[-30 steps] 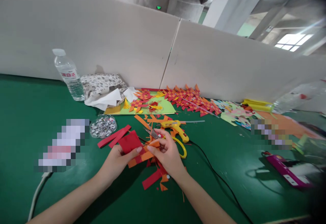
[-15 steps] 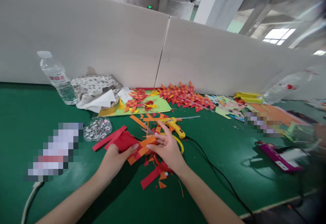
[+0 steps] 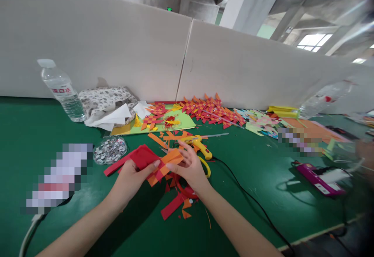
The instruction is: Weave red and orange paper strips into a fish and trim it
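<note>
Between my hands is a woven paper piece (image 3: 159,171) of red and orange strips, with a wide red part on its left and orange ends on its right. My left hand (image 3: 131,177) pinches it between thumb and fingers near the red part. My right hand (image 3: 189,167) has its thumb on the orange strips, with the fingers behind. Just beyond lies a yellow glue gun (image 3: 201,147). Scissors with red and yellow handles (image 3: 207,167) lie partly hidden under my right hand. Red and orange paper scraps (image 3: 172,206) are scattered below the piece.
A bag of googly eyes (image 3: 110,150) and a blurred-out phone (image 3: 60,179) lie at left. A water bottle (image 3: 62,91) stands behind them. Finished woven paper fish (image 3: 210,109) are piled by the partition. A purple power strip (image 3: 320,181) and the glue gun's cord are at right.
The woven piece has turned and its red part has lifted, showing more of its face. The orange strips on the right now look spread wider. Both hands keep their hold.
</note>
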The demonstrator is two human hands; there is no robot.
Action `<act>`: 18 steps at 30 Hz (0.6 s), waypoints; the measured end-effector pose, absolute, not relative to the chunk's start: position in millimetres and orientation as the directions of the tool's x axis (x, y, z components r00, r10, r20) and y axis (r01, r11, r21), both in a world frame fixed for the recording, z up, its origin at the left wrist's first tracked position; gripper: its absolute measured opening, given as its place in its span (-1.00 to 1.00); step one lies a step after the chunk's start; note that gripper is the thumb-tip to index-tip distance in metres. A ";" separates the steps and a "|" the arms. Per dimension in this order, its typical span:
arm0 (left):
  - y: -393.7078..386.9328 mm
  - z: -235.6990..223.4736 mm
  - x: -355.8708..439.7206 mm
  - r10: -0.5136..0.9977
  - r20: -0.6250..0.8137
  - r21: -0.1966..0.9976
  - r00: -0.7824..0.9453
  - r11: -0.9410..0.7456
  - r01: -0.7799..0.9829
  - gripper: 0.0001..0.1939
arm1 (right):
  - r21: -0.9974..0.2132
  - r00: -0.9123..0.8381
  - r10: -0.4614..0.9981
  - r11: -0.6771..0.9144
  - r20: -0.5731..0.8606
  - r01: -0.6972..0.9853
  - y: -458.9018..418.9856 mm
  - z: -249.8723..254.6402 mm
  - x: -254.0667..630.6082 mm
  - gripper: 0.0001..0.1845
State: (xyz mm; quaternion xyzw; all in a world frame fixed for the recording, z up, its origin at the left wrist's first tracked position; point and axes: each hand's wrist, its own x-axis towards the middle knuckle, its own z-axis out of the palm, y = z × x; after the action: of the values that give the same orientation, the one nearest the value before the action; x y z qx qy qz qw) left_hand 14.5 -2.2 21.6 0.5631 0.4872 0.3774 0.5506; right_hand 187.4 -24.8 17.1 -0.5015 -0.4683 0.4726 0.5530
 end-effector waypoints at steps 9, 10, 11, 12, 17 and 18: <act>9.8 27.4 16.5 0.935 0.004 0.908 0.355 -0.152 0.390 -0.66 | -0.994 0.150 0.987 0.043 0.058 0.096 -20.1 23.5 175.9 -0.70; 11.3 25.8 15.6 0.936 -0.005 0.900 0.353 -0.150 0.409 -0.65 | -0.993 0.170 0.983 0.052 0.070 0.109 -20.1 21.9 174.8 -0.70; 12.4 23.9 14.5 0.935 -0.012 0.898 0.354 -0.145 0.415 -0.65 | -0.989 0.184 0.979 0.066 0.089 0.130 -20.5 20.0 173.8 -0.71; 13.0 21.8 13.2 0.934 -0.019 0.903 0.357 -0.137 0.407 -0.64 | -0.985 0.189 0.976 0.079 0.108 0.156 -21.0 18.1 172.9 -0.73; 12.8 14.6 5.9 0.911 -0.055 0.934 0.409 -0.098 0.344 -0.64 | -0.969 0.102 0.988 0.087 0.114 0.232 -22.7 14.1 171.2 -0.78; 12.6 13.8 4.9 0.908 -0.058 0.935 0.416 -0.097 0.342 -0.65 | -0.966 0.085 0.990 0.092 0.116 0.240 -22.7 14.3 171.3 -0.78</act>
State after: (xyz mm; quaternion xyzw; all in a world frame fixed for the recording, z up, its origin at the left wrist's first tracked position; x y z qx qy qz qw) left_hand 4.9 12.6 13.8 0.6826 0.4577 0.2875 0.4919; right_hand 171.3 -22.7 14.3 -0.5527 -0.5560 0.3851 0.4869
